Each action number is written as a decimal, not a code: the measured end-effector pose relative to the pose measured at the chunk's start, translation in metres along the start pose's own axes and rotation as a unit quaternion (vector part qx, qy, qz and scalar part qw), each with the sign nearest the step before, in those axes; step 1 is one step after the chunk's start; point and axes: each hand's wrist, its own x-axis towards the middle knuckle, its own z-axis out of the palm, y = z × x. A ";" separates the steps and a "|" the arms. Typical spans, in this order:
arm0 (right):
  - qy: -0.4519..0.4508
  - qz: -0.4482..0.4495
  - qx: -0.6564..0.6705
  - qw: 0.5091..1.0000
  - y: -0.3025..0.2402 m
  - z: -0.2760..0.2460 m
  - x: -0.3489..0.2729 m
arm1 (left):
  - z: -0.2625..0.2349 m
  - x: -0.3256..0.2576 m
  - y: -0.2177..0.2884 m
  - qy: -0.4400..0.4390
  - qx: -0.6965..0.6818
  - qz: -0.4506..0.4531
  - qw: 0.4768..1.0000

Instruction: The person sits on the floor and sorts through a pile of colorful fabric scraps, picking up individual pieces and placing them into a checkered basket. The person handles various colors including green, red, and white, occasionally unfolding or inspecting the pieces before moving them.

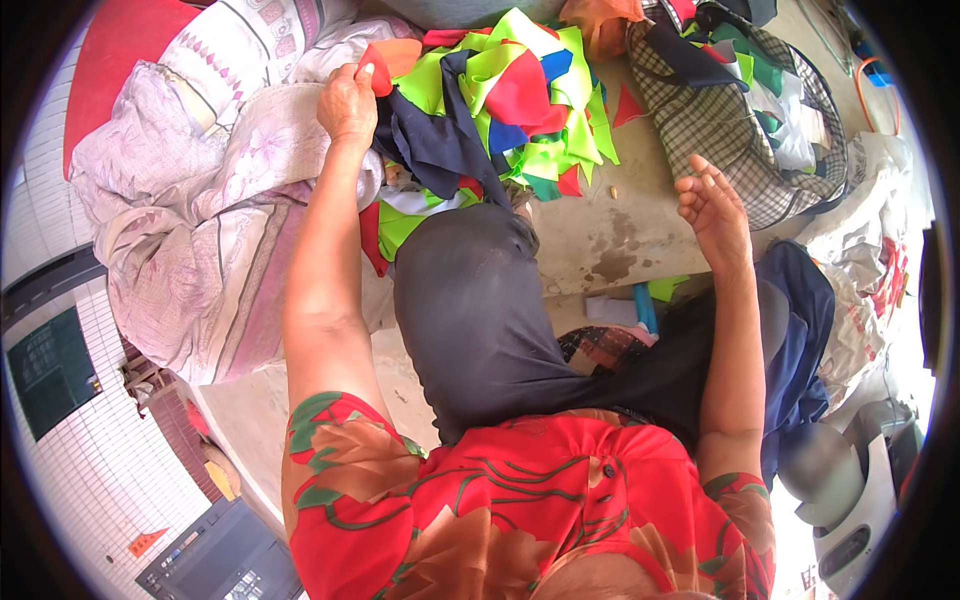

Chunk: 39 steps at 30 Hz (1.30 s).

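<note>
My left hand [349, 104] pinches an orange-red fabric scrap [392, 62] at the left edge of a pile. That pile of fabric scraps [570, 90] mixes neon green, red, navy, blue and white pieces. A long navy scrap [425, 135] hangs over its near left side, close to my left hand. My right hand [715, 212] is raised with palm up and fingers loosely curled apart, holding nothing. It is nearest to a checked bag [690, 130], apart from it. Part of the left-hand scrap is hidden behind my fingers.
Pale patterned cloth bundles [185, 170] lie heaped on the left. The checked bag at the right is stuffed with more scraps. A white plastic sack [870, 290] stands beyond my right arm. A red triangular scrap [627, 106] lies on the floor between pile and bag.
</note>
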 end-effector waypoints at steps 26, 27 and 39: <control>0.000 -0.019 0.044 0.999 -0.010 -0.006 -0.015 | -0.004 -0.015 0.007 -0.026 -0.046 -0.025 0.998; 0.000 -0.019 0.044 0.999 -0.010 -0.006 -0.015 | -0.005 -0.015 0.009 -0.027 -0.053 -0.031 0.998; 0.001 -0.021 0.041 0.999 -0.012 -0.002 -0.016 | 0.011 -0.016 0.006 -0.080 -0.127 -0.017 0.989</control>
